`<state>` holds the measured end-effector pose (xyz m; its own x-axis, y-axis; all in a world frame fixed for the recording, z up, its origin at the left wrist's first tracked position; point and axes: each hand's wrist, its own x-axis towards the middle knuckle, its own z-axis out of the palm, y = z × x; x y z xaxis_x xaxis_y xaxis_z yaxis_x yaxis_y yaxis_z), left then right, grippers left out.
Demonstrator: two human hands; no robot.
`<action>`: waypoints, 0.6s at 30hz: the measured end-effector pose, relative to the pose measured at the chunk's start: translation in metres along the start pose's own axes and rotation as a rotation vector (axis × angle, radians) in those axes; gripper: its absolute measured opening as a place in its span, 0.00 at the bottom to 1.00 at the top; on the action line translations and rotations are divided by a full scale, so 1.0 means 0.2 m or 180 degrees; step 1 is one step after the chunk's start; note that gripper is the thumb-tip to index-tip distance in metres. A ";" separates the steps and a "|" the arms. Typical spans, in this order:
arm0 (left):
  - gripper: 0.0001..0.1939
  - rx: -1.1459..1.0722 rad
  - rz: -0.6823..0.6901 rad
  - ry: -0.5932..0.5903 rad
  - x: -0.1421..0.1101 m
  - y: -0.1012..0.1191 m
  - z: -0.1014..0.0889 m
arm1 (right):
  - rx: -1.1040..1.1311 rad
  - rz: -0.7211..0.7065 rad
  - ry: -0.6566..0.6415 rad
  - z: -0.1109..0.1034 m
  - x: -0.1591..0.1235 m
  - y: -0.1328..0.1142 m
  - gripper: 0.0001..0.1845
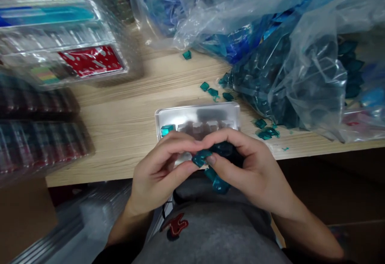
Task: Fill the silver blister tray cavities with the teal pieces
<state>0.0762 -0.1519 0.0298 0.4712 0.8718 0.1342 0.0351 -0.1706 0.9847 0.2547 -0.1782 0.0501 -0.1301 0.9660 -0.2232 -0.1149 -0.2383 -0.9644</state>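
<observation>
My left hand and my right hand meet at the front edge of the wooden table. Together they pinch a small teal plastic piece between fingertips. My right hand also cups several more teal pieces in its palm. Just behind the hands lies a clear plastic tray with a row of small compartments. One teal piece sits in its leftmost compartment.
Large clear bags of teal and blue pieces fill the right and back. Loose teal pieces lie scattered beside them. Stacked clear packages with a red label, and dark trays, stand at the left.
</observation>
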 end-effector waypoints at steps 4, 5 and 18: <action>0.15 0.0007 0.0106 0.0044 -0.02 -0.01 0.00 | -0.0186 -0.0144 0.0125 0.02 0.00 0.01 0.06; 0.15 -0.0001 0.0126 0.0095 -0.02 -0.01 0.00 | -0.0237 -0.0201 0.0129 0.02 0.00 0.01 0.05; 0.14 0.0344 0.0158 0.0454 -0.04 -0.01 0.02 | -0.0120 -0.0322 0.0025 0.05 0.00 0.04 0.06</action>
<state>0.0758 -0.1613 0.0267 0.3453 0.9160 0.2041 0.1129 -0.2565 0.9599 0.2440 -0.1812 0.0435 -0.1118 0.9858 -0.1254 -0.0901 -0.1357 -0.9866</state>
